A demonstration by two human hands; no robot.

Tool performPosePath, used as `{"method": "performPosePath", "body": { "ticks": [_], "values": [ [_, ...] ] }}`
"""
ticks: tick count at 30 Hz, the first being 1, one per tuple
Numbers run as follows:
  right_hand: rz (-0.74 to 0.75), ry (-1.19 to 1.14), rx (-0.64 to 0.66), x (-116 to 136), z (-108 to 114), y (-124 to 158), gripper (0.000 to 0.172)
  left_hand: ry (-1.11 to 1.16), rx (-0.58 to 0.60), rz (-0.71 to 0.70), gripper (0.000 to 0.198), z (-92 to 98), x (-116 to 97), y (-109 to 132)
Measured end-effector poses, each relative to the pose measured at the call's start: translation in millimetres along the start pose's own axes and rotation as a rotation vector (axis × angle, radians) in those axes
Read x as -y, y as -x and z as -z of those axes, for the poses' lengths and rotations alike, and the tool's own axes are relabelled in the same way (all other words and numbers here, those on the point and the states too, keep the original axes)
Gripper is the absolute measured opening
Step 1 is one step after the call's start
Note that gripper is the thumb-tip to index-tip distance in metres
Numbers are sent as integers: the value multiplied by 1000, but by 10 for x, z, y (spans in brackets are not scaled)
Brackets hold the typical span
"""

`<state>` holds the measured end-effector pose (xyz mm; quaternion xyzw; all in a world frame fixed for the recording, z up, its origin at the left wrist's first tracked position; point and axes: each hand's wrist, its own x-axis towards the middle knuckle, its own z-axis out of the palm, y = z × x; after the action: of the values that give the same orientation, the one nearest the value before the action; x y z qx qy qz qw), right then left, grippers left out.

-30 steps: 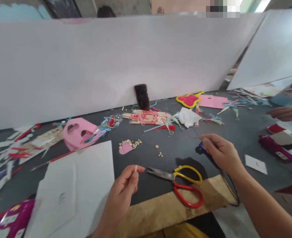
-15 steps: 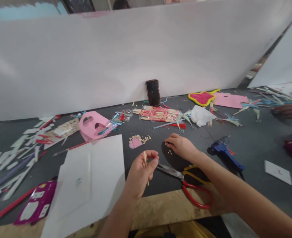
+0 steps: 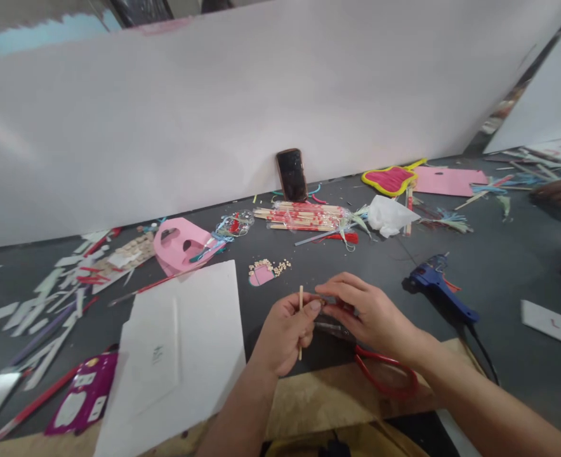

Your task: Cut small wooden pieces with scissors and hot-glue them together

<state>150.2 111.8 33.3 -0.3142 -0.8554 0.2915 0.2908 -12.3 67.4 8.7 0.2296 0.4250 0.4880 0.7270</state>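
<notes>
My left hand (image 3: 285, 330) is closed round a thin wooden stick (image 3: 301, 298) held upright. My right hand (image 3: 366, 314) pinches something tiny, too small to name, against the left thumb beside the stick. Both hands meet above the dark table (image 3: 499, 355), over the red and yellow scissors (image 3: 385, 374), whose blades are partly hidden under them. A small pile of beige beads (image 3: 273, 266) lies beside a pink cut-out (image 3: 261, 275) just beyond the hands.
A blue glue gun (image 3: 437, 285) lies to the right with its cord. White paper sheets (image 3: 185, 355) lie on the left. A phone (image 3: 291, 174) leans on the white board (image 3: 261, 114). A packet of sticks (image 3: 304, 218), pink card (image 3: 180, 244) and scraps lie about. Another person's hand (image 3: 559, 192) is far right.
My right hand let go of the glue gun, reached to the loose beads, then came back to meet my left hand. The left hand has kept hold of the stick.
</notes>
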Motion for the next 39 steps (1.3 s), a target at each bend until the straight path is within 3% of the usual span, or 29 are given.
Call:
{"method": "performPosePath", "body": {
  "ticks": [5, 12, 21, 26, 34, 39],
  "values": [
    [-91, -75, -145, 20, -80, 103, 9, 84, 13, 51, 26, -55, -5, 40],
    [-126, -125, -223, 88, -158, 188, 10, 77, -45, 31, 32, -92, 42, 47],
    [-58, -69, -308, 97, -229, 214, 13, 54, -74, -13, 35, -120, 63, 69],
    [-76, -54, -321, 121, -230, 215, 13, 38, -82, -21, 34, -108, 73, 57],
    [-279, -112, -279, 136, -230, 232, 9, 7, -112, -64, 33, -93, 93, 65],
    [-278, -192, -255, 129, -232, 251, 10, -22, -112, -61, 32, -70, 103, 52]
  ]
}}
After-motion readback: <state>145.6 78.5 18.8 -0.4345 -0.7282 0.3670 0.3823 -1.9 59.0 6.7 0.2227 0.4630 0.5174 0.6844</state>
